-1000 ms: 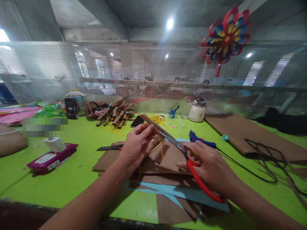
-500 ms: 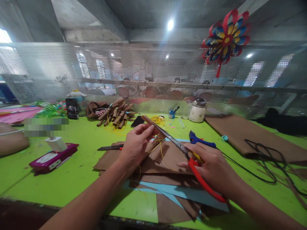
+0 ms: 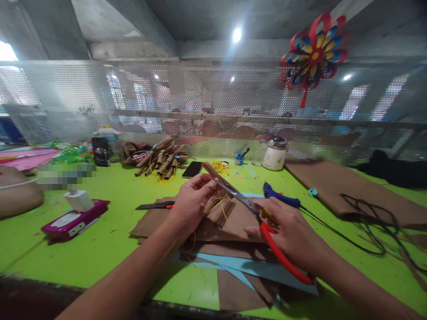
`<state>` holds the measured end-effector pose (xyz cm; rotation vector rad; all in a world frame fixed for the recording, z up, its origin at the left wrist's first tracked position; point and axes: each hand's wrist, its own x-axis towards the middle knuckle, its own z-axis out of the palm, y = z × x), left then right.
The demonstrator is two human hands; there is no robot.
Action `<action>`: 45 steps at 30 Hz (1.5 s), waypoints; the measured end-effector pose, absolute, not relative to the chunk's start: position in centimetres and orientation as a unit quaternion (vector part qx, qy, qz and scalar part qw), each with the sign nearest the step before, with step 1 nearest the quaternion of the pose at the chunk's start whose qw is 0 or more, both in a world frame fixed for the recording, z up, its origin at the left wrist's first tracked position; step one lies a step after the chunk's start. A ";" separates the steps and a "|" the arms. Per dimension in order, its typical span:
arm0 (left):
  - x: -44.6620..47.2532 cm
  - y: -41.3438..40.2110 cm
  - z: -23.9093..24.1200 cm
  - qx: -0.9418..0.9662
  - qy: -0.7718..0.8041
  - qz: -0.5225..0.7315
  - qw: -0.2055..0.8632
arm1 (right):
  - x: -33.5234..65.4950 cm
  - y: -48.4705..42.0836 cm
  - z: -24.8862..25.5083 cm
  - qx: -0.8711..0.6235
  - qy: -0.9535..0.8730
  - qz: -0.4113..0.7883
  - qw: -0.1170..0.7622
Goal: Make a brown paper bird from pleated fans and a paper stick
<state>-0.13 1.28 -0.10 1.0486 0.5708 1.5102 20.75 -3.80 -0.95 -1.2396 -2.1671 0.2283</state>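
Note:
My left hand (image 3: 191,202) pinches a folded strip of brown paper (image 3: 215,174), held up over the green table (image 3: 110,231), with thin yellow string (image 3: 222,200) hanging from it. My right hand (image 3: 290,231) grips red-handled scissors (image 3: 267,231), whose blades meet the strip near its upper end. Beneath both hands lies a pile of brown paper sheets (image 3: 230,222) on blue paper (image 3: 267,269).
A blue glue gun (image 3: 278,195) with a black cord (image 3: 353,231) lies to the right, next to a large brown sheet (image 3: 336,184). A utility knife (image 3: 155,205), a magenta device (image 3: 71,220), rolled brown paper cones (image 3: 163,160), a black phone (image 3: 192,169) and a white pot (image 3: 275,153) stand around.
The scissor blades have slid a little further onto the brown strip, and my left hand has tilted the strip slightly. Otherwise things stay where they were.

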 end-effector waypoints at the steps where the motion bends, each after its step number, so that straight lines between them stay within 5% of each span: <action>1: -0.1 1.3 -0.2 0.450 0.241 0.639 0.575 | 20.7 -3.8 -1.0 -0.471 -0.821 0.085 0.312; 45: 0.7 0.6 -0.7 0.480 0.243 0.593 0.599 | 20.1 -3.7 -1.8 -0.437 -0.820 0.061 0.363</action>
